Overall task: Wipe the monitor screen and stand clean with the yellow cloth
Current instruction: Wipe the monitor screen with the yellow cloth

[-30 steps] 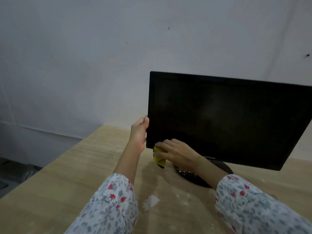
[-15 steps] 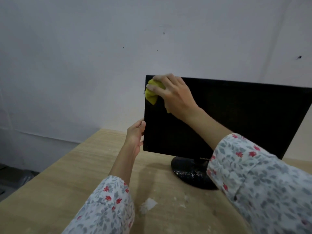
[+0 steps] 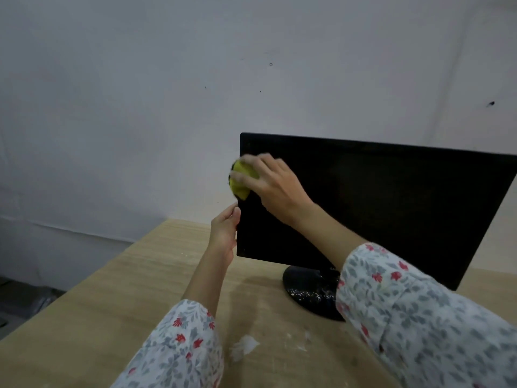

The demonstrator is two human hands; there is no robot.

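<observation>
Two hands on one monitor (image 3: 391,208): right hand (image 3: 275,184) holds one yellow cloth (image 3: 241,182), left hand (image 3: 223,233) grips its edge.

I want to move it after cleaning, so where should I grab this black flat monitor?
Probably grip the black flat monitor by both side edges, from the front: the thin panel stands upright on one round black base, and the left hand already holds one edge.

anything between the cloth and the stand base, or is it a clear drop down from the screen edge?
Nothing visible blocks it. The right hand holds the yellow cloth on the monitor's left edge. The left hand grips that edge just below, beside the path. The speckled stand lies open on its left; the right sleeve hides its right part.
</observation>
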